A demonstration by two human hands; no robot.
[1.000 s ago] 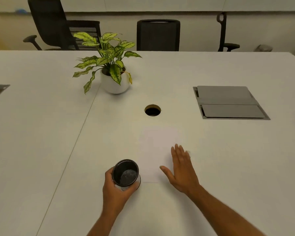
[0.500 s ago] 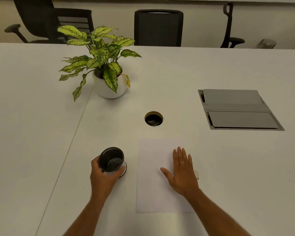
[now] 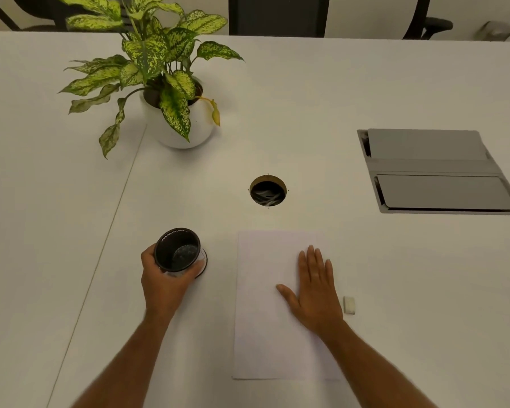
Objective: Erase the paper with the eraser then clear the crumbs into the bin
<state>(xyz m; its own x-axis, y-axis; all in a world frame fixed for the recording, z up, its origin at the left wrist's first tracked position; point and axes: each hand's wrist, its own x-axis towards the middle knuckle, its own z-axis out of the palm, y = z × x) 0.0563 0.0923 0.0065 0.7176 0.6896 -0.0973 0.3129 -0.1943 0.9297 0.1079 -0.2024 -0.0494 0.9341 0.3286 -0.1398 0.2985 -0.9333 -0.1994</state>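
A white sheet of paper (image 3: 265,304) lies flat on the white table (image 3: 395,290) in front of me. My right hand (image 3: 314,290) rests palm down on the sheet's right half, fingers spread and holding nothing. A small white eraser (image 3: 349,305) lies on the table just right of that hand, apart from it. Left of the paper, my left hand (image 3: 162,281) grips a small black round bin (image 3: 177,250), which is tilted toward me with its base near the table. No crumbs are visible on the paper.
A potted plant (image 3: 177,113) in a white pot stands at the back left. A round cable hole (image 3: 268,190) sits just beyond the paper. A grey hatch (image 3: 436,172) is set into the table at the right. Dark chairs (image 3: 277,13) line the far edge.
My left hand has carried the bin leftward, away from the paper's edge. My right hand stays flat on the paper. The view has tilted down, and the eraser now shows beside my right hand.
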